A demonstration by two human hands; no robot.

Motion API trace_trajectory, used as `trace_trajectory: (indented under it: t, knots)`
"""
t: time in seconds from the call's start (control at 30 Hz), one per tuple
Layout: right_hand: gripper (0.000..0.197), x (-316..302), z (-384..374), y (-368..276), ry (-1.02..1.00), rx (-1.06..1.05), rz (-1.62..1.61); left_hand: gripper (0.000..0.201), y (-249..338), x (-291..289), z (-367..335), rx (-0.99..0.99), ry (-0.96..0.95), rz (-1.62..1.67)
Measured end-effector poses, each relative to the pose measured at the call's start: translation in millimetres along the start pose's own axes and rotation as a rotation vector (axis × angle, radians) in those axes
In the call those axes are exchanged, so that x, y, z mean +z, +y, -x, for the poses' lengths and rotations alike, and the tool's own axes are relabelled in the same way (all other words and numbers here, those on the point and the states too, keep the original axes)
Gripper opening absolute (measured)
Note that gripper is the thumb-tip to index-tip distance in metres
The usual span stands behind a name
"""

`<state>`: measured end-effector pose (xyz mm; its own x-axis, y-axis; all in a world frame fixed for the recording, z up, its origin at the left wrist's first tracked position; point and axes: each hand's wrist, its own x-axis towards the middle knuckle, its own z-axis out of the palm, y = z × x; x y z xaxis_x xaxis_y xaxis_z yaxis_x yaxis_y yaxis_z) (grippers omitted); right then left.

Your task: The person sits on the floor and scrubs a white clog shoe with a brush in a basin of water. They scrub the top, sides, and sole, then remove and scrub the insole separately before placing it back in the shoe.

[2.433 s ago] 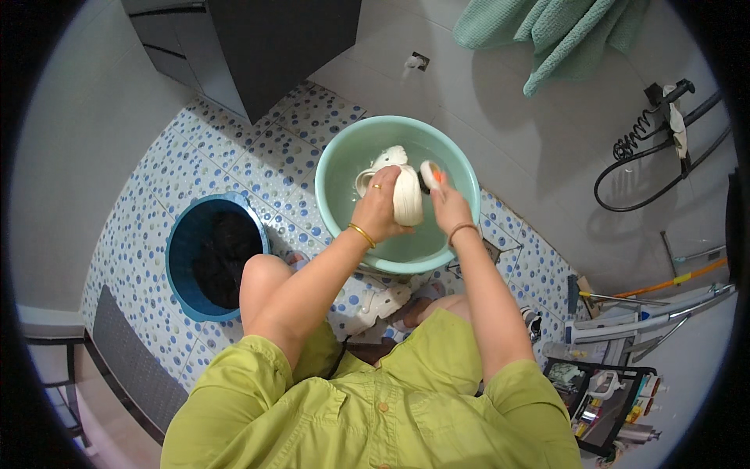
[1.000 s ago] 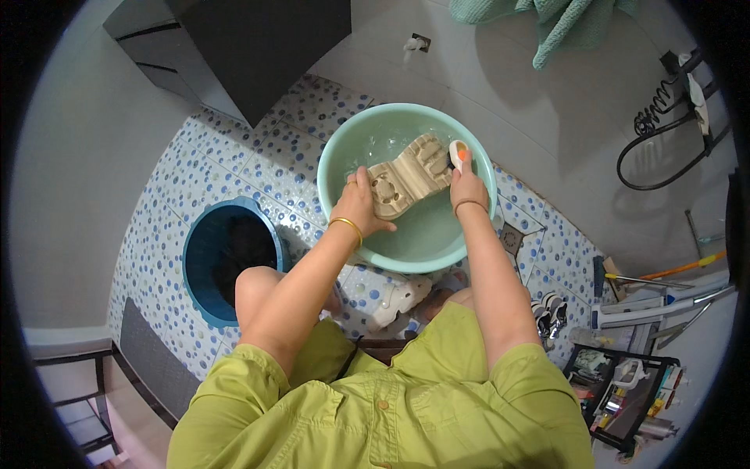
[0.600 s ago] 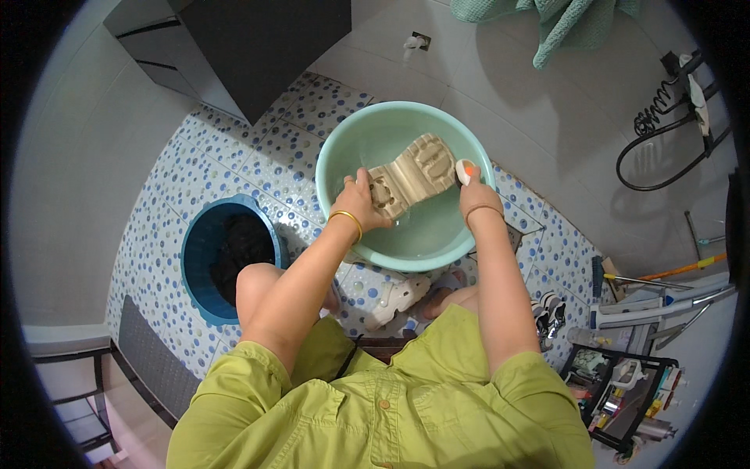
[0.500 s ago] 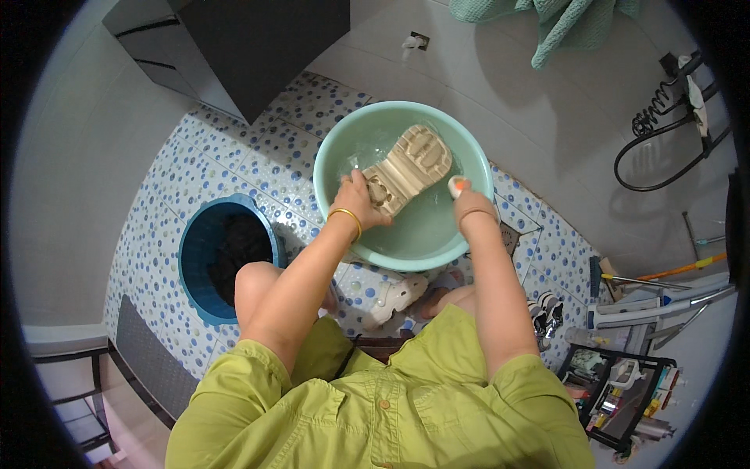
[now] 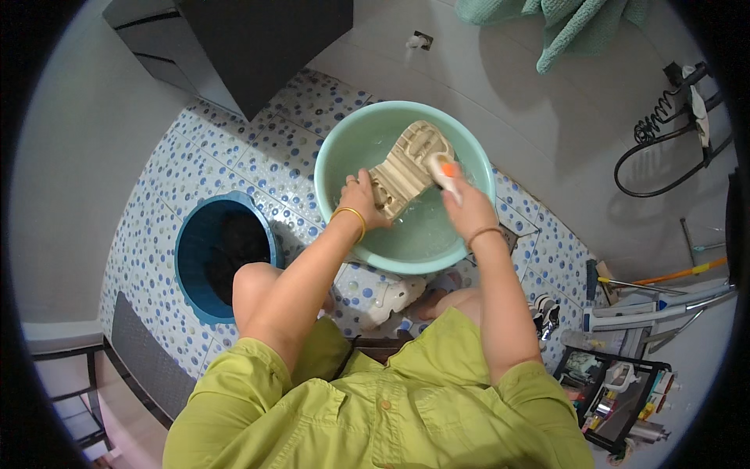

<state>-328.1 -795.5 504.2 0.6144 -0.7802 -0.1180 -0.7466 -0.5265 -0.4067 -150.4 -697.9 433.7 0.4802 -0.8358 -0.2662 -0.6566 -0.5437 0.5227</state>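
Far left on the blue-dotted tiled floor (image 5: 195, 168): a round dark-blue plastic bucket (image 5: 223, 258), dark inside, contents not readable; it stands just left of the person's left knee.

Centre: a round pale-green plastic basin (image 5: 344, 148) with shallow water in it; the beige rubber-soled shoe (image 5: 408, 168) lies tilted across the basin, sole up, heel end near and left, toe end far and right; part of it sits clear of the water.

Left hand (image 5: 361, 202): fingers curled and clamped on the near end of the shoe, a gold bangle at the wrist; it braces the shoe against the basin.

Right hand (image 5: 466, 207): fist closed round a small white scrubbing brush with an orange tip (image 5: 444, 170); the brush head touches the sole near its far end.

Near the basin, between the knees: a second pale shoe (image 5: 391, 297) on the tiles, untouched.

Right: a green towel (image 5: 558, 23) hanging on the far wall; a coiled black hose (image 5: 664, 133); mop handles and a crate of bottles at near right.

Judgement: step in hand is scrubbing the sole; next move likely calls for firm strokes along the tread grooves with the left grip held steady, then turning the shoe to reach its upper.
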Motion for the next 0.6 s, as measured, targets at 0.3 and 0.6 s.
trace_trajectory:
  t: [0.3,0.6]
  knots:
    - [0.052,38.4,-70.8,14.1,0.18,0.162,-0.005,0.099,8.7,-0.4,2.6,0.061,-0.01,-0.027]
    - [0.053,37.7,-20.0,-11.7,-0.003,-0.014,0.001,0.102,0.5,0.1,-0.8,-0.017,-0.039,0.133]
